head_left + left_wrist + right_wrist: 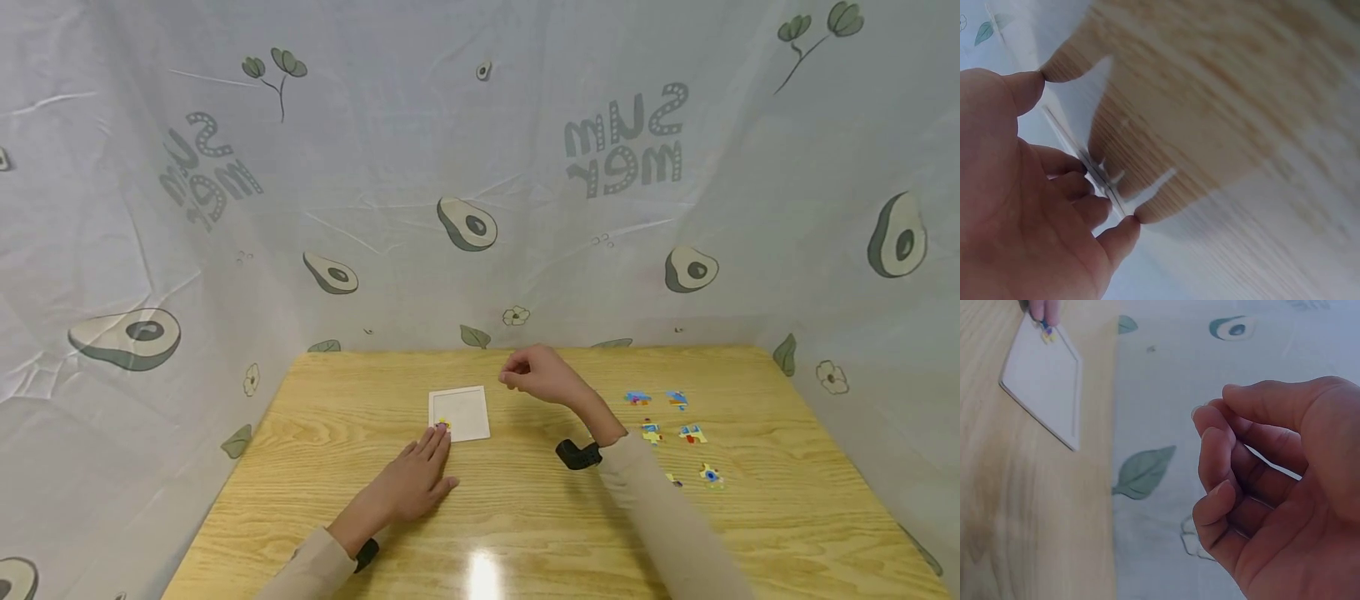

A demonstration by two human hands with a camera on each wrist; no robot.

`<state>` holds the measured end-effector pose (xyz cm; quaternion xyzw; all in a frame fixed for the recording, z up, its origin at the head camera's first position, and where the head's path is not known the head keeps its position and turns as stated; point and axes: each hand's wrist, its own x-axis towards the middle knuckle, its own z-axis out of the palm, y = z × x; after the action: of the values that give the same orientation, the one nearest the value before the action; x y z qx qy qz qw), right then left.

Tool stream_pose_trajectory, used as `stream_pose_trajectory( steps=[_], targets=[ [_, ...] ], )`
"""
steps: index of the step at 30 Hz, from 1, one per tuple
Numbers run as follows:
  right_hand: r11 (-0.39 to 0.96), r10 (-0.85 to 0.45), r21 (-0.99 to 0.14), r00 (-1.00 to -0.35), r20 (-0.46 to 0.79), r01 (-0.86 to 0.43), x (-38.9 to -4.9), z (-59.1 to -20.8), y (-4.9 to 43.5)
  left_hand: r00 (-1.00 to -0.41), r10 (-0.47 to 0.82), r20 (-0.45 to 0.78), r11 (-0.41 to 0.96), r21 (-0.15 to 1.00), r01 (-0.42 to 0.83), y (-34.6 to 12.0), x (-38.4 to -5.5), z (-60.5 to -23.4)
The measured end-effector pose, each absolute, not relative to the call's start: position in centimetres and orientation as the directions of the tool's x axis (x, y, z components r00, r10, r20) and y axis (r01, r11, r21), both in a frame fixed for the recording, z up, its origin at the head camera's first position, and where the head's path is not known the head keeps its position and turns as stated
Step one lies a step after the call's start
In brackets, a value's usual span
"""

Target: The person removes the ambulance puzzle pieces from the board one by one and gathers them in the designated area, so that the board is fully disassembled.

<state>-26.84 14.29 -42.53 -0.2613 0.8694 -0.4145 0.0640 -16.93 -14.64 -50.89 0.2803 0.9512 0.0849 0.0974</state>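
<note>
A white square puzzle tray point(462, 414) with a raised border lies on the wooden table. One small yellow and purple jigsaw piece point(443, 423) sits in its near-left corner. My left hand point(412, 483) rests at that corner, fingers extended and fingertips right at the piece. In the left wrist view, the fingertips point(1124, 232) reach down to the tray's edge. Raised above the table, beyond the tray's right side, is my right hand point(546, 375). Its fingers curl loosely with the thumb close to the index finger, and nothing shows between them point(1272, 456).
Several loose jigsaw pieces point(692, 434) lie spread on the right part of the table point(525, 517), some beside the right forearm. A pale curtain point(405, 292) printed with avocados hangs round the table's back and sides.
</note>
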Motion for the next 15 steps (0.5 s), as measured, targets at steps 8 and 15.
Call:
stream_pose_trajectory(
  steps=[8,15],
  targets=[
    [0.522,-0.550,-0.756,-0.833,0.057,-0.396,-27.7,-44.7,10.5,-0.831,0.538,-0.145,0.838,0.198,0.508,-14.6,-17.1,-51.1],
    [0.541,-0.553,-0.737,-0.831,0.051,-0.405,-27.8,-46.5,7.2,-0.835,0.532,-0.141,0.841,0.199,0.503,-14.9,-16.7,-51.2]
  ],
)
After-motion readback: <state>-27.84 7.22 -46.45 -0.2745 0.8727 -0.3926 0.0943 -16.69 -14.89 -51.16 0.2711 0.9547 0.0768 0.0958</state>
